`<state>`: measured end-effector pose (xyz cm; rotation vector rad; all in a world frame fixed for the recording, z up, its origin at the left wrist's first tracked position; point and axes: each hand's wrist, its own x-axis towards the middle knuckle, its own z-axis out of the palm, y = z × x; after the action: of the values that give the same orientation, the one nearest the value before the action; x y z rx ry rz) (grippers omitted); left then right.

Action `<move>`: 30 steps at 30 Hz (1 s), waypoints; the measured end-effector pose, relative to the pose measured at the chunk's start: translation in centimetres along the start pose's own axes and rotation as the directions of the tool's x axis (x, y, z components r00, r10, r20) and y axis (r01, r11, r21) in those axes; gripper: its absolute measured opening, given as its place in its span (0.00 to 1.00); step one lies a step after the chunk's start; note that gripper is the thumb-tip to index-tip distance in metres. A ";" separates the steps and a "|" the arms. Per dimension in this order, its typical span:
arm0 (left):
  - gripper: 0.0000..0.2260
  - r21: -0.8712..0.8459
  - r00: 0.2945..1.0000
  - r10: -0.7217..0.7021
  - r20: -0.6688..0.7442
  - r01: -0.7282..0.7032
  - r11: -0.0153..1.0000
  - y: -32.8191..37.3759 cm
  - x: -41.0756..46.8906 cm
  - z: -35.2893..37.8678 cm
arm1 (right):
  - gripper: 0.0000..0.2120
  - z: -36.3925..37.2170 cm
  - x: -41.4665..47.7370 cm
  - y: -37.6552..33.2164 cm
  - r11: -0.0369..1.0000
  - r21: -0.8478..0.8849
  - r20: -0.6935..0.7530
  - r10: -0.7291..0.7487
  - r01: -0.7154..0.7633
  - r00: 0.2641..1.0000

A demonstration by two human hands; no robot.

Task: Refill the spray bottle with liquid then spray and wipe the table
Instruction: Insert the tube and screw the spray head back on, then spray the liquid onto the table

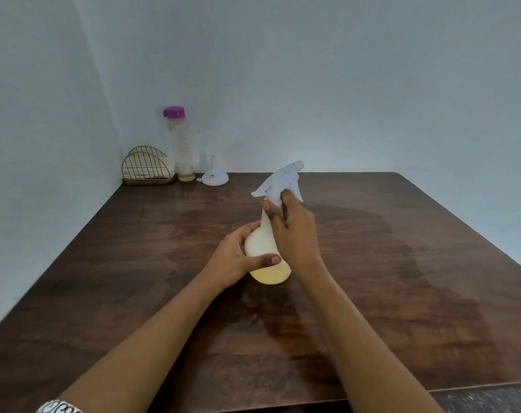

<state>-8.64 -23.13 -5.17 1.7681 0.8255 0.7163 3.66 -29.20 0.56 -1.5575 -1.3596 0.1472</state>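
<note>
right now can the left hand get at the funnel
Probably yes: only bare table lies between the left hand and the funnel, though it holds the spray bottle and must let go first.

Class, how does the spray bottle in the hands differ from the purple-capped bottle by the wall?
The spray bottle has a white trigger head; the purple-capped bottle a purple cap. The spray bottle is rounded, held by the left hand and right hand; the purple-capped bottle is slim and stands untouched. Both hold a little yellowish liquid.
</note>
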 end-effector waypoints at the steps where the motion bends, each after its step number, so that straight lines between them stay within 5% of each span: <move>1: 0.43 0.004 1.000 0.003 -0.012 -0.003 1.000 -0.1 0.0 0.1 | 0.13 0.3 -0.2 -0.1 1.000 -0.014 -0.032 -0.002 0.002 0.999; 6: 0.42 0.071 0.996 0.008 -0.086 -0.002 0.997 -0.1 -0.3 0.6 | 0.17 0.9 -1.2 -1.2 0.999 -0.046 -0.156 -0.002 -0.005 0.988; 12: 0.44 0.226 0.999 0.014 -0.046 -0.003 0.974 1.6 -1.7 0.9 | 0.25 0.9 -0.7 -2.3 0.897 0.293 -0.079 0.367 -0.330 0.927; 15: 0.50 0.339 0.998 0.057 0.035 -0.066 0.939 1.8 -2.8 0.1 | 0.24 1.1 -0.4 -2.5 0.844 0.345 -0.069 0.459 -0.411 0.886; 17: 0.48 0.367 0.998 0.028 -0.054 -0.006 0.930 1.2 -3.5 -1.2 | 0.23 1.0 0.0 -2.6 0.822 0.377 -0.091 0.492 -0.427 0.866; 22: 0.38 0.459 0.939 -0.062 -0.337 0.222 0.860 -1.5 -5.0 -5.3 | 0.17 -0.7 0.7 -1.8 0.832 0.392 -0.125 0.470 -0.392 0.874; 26: 0.30 0.499 0.932 -0.045 -0.360 0.233 0.835 -3.1 -6.0 -7.6 | 0.07 -3.3 0.9 -1.2 0.824 0.431 -0.073 0.438 -0.367 0.896; 30: 0.27 0.515 0.924 -0.028 -0.381 0.237 0.824 -3.7 -6.0 -8.3 | 0.12 -6.3 0.6 -1.1 0.869 0.369 0.002 0.354 -0.330 0.935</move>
<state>-19.45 -22.51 -6.62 2.0871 1.5198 0.7650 7.24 -32.63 4.69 -1.4547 -0.9267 0.5347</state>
